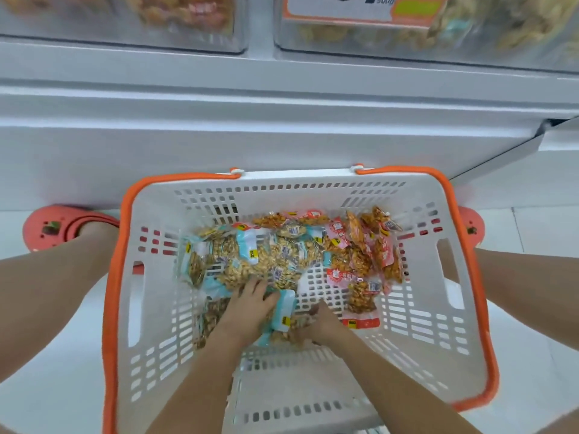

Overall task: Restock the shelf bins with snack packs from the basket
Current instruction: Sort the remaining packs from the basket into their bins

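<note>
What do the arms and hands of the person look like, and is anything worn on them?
Both forearms are bare, with no sleeve in view. The left hand and the right hand wear no gloves. No watch, bracelet or ring shows, though motion blur softens the fingers, so a thin ring could be missed.

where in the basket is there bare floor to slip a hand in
Bare grid between the blue packs and red packs, ahead of the right hand. Crowded under the left hand and along the basket's far wall.

Coral clogs (59,227) on pale tiled floor (532,223); orange price label (344,10) above.
</note>
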